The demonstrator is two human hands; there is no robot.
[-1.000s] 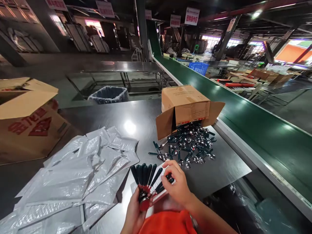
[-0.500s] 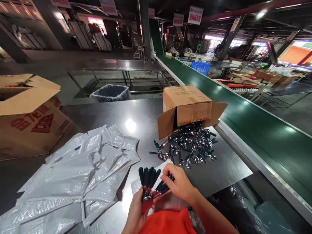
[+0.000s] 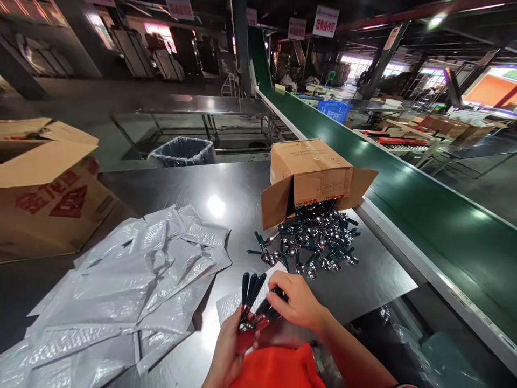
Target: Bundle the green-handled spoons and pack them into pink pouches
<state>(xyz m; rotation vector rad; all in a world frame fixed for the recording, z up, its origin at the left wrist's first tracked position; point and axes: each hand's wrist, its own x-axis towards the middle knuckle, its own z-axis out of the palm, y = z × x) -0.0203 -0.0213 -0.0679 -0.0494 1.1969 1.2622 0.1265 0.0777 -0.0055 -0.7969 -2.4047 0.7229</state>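
Several dark-handled spoons [image 3: 252,291] stand bunched in my left hand [image 3: 228,345], handles up, its fingers wrapped round their metal ends. My right hand [image 3: 297,302] is closed on more dark handles just to the right, fingertips pinched over them. Beneath both hands lies a white padded envelope [image 3: 228,304] on the metal table [image 3: 242,188]. Beyond them a loose heap of spoons [image 3: 323,237] spills from a cardboard box [image 3: 319,167] lying on its side. A pile of silvery-white padded envelopes [image 3: 105,291] covers the table's left part.
An open carton [image 3: 48,210] stands at the far left. A lined bin [image 3: 183,152] is behind the table. The green conveyor belt [image 3: 404,178] runs diagonally along the right, with a blue crate [image 3: 333,111] beyond it. Clear plastic [image 3: 436,350] is at lower right.
Fewer handles show fanned above my left hand, and they sit slightly further right. My right hand stays pinched over its handles, barely moved. The view has shifted slightly.
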